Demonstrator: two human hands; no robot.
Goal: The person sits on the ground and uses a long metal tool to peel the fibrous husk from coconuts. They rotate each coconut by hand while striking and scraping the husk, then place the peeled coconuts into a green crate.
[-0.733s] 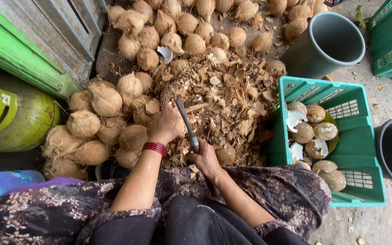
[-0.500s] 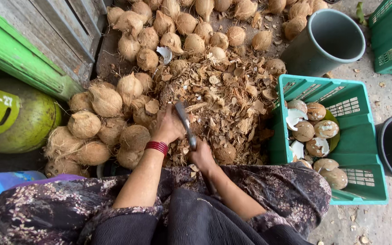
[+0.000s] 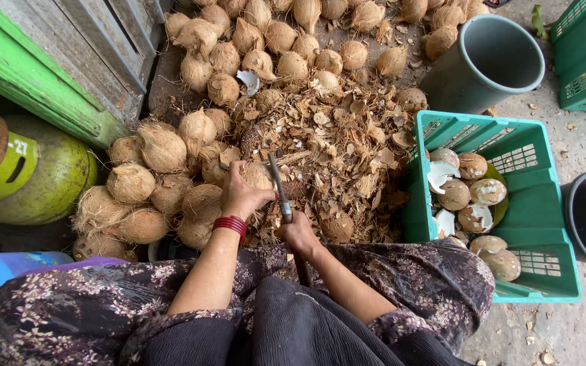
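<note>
Left hand (image 3: 242, 193): wrapped around a husked coconut (image 3: 258, 175), just above the lap.
Right hand (image 3: 298, 234): closed tight on a knife (image 3: 279, 190), blade up beside that coconut.
Around: brown husk scraps (image 3: 337, 146), heaps of hairy coconuts (image 3: 161, 146).
Right side: green crate (image 3: 540, 288) holding peeled coconuts (image 3: 473, 193).

coconut heap (image 3: 239, 61) ahead; husk pile (image 3: 347, 149) centre; crate (image 3: 544, 271) right, shelled coconuts (image 3: 473, 193) inside; bucket (image 3: 490, 61) behind crate.
</note>
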